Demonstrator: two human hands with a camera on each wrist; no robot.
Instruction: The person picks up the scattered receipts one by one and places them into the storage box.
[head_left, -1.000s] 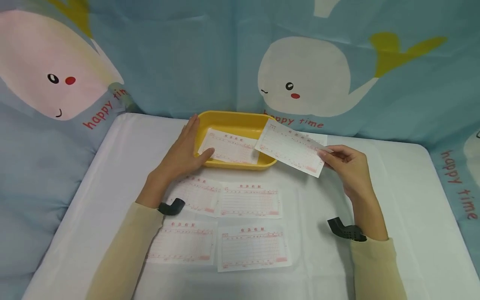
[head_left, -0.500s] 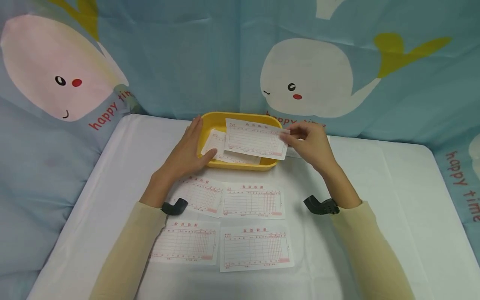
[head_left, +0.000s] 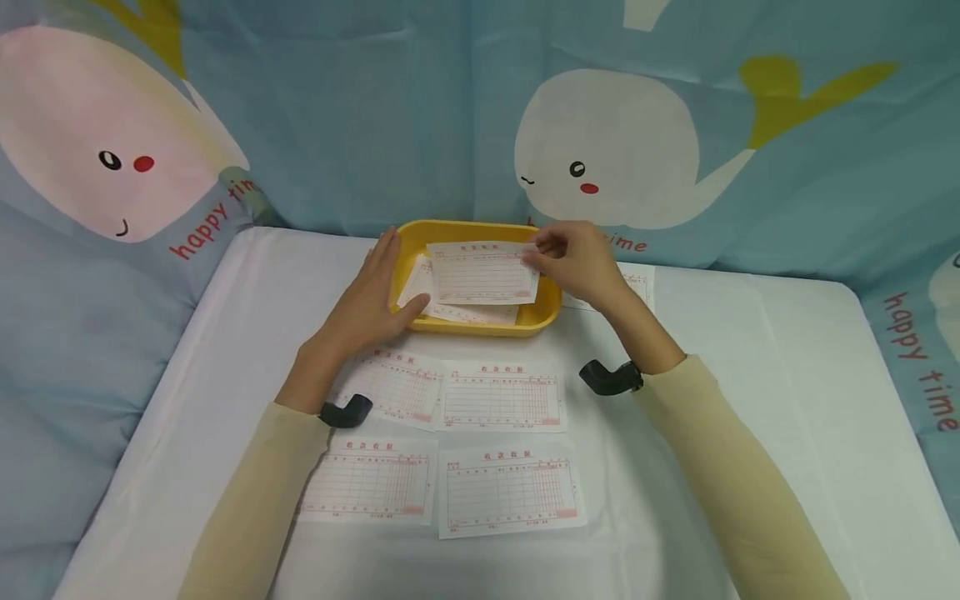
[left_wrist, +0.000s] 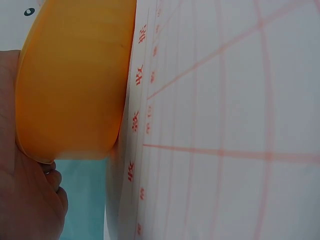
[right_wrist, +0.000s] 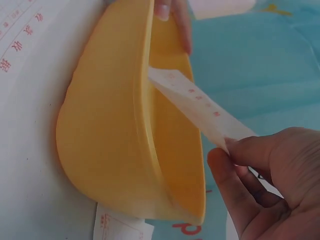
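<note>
A yellow plastic basin (head_left: 487,328) stands at the back of the white table. Its left end is held by my left hand (head_left: 362,298), thumb over the front rim and fingers along the far side. My right hand (head_left: 581,260) pinches the right edge of a printed receipt slip (head_left: 483,283) between thumb and fingers. In the right wrist view this slip (right_wrist: 200,107) slants over the basin's opening, its far end reaching inside. Under it, another slip (head_left: 476,314) lies in the basin, partly covered. The left wrist view shows the outer wall of the basin (left_wrist: 75,80) against my palm.
In front of the basin, several receipt slips lie in two rows, among them a near right slip (head_left: 510,492) and a back right one (head_left: 502,398). Another slip (head_left: 637,283) lies right of the basin, partly behind my right wrist. A blue whale-print cloth (head_left: 360,125) hangs behind.
My right hand has carried the receipt slip leftward from the basin's right side to above its inside, and the slip has levelled out. The left hand has stayed at the basin's left end.
</note>
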